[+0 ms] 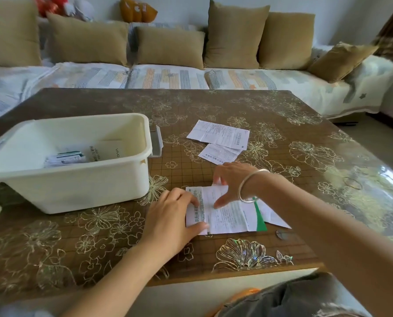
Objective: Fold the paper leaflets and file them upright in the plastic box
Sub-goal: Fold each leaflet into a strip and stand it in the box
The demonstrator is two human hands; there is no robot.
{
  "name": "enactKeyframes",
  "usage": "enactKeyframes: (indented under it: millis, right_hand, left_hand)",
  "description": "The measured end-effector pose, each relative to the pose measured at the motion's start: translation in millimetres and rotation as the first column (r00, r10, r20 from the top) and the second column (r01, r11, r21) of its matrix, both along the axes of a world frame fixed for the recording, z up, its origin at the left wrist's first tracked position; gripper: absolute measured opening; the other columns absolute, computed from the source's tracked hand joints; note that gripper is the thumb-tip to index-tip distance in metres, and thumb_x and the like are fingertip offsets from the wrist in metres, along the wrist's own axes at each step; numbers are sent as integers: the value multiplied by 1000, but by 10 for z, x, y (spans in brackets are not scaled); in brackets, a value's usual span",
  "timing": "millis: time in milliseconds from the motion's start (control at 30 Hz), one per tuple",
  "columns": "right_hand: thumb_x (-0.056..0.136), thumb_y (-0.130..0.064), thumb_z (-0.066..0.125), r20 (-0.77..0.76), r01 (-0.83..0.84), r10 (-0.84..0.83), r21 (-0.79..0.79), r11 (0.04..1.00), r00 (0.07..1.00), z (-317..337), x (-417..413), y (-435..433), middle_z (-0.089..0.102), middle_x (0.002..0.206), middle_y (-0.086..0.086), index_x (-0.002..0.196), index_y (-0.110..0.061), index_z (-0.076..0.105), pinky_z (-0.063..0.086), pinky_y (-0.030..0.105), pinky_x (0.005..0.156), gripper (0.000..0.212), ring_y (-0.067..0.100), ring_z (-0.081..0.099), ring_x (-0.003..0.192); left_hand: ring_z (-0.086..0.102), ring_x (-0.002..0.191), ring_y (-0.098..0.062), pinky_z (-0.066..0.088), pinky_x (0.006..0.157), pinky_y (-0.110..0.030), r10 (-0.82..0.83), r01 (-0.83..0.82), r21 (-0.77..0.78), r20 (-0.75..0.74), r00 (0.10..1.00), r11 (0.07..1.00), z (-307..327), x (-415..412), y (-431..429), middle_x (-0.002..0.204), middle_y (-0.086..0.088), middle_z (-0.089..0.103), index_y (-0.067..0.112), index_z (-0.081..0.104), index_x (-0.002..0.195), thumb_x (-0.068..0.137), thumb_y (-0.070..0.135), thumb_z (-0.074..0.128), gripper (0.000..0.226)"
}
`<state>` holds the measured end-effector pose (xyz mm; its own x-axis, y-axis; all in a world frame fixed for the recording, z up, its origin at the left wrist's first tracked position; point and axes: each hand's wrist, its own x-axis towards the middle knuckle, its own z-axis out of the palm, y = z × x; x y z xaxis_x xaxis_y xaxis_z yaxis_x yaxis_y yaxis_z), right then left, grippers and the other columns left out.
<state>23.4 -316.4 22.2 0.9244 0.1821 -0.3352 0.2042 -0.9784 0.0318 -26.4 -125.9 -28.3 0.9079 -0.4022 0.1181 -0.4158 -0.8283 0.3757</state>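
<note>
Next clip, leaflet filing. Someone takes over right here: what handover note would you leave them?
Left hand: grips the left edge of the leaflet, which lies on the table in front of the person.
Right hand: open, fingers spread, pressing the same leaflet down.
Plastic box: left of the hands, with some folded papers and a booklet inside.
Done: those papers are in the box.
Left: finish this fold, file it, then fold and file the two open leaflets beyond the hands.
</note>
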Motion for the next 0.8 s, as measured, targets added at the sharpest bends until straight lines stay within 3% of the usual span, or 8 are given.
enactKeyframes:
  millis: [167,333,433,500,567,667,733,800]
  right_hand:
    - [65,-59,76,-117,64,-60,36,997,991,86,73,9,54,122,-6,129,-24,47,42,33,88,78,19,51,109]
    - [85,-46,63,38,87,-92,128,988,995,61,39,-48,66,97,-4,105,-21,67,50,29,78,32,18,60,90]
    - [85,-38,66,73,142,-177,341,929,982,117,-64,-162,69,88,-3,86,-24,67,54,28,76,14,15,63,81]
    - [86,-34,67,108,194,-293,531,825,950,166,-157,-236,67,81,-6,81,-23,66,53,25,71,12,11,61,72]
    - [87,-31,65,85,237,-422,719,653,903,189,-265,-261,66,77,-6,77,-22,64,53,21,63,14,10,60,66]
    - [88,-27,63,-41,267,-510,886,379,859,150,-452,-175,67,74,-7,79,-18,64,52,14,54,13,7,64,63]
    - [88,-26,63,-98,273,-512,921,279,854,86,-560,-81,68,74,-5,79,-15,63,56,18,58,14,9,67,66]
    - [87,-25,64,-124,259,-500,943,210,857,22,-633,-10,70,78,0,77,-14,62,59,26,66,15,17,69,74]
  left_hand:
    - [38,121,-5,35,102,-27,16,-17,-43,-38,999,999,-22,9,7,129,19,44,38,53,121,78,61,67,50]
    - [41,117,-3,35,100,-23,26,-28,-88,-22,999,996,-61,-10,14,129,20,46,36,52,126,78,60,67,55]
    - [53,101,0,43,81,-12,99,-121,-303,-87,991,945,-65,-18,78,130,16,50,27,47,134,77,53,70,67]
    - [59,87,-1,44,69,-11,186,-245,-461,-170,968,853,18,-11,133,128,17,52,26,42,138,72,57,68,77]
    - [61,78,-2,51,67,-20,196,-377,-568,-354,915,732,136,10,167,123,16,58,25,42,139,70,59,68,81]
    - [51,53,0,42,49,-17,-53,-471,-662,-609,791,583,300,22,160,102,9,74,19,62,123,82,37,72,46]
    - [47,46,-4,36,41,-15,-107,-492,-676,-640,761,548,373,9,152,95,0,76,12,70,108,87,22,70,24]
    - [55,48,-6,40,41,-16,-76,-499,-679,-629,774,539,417,-5,176,89,-6,76,9,71,100,87,17,69,15]
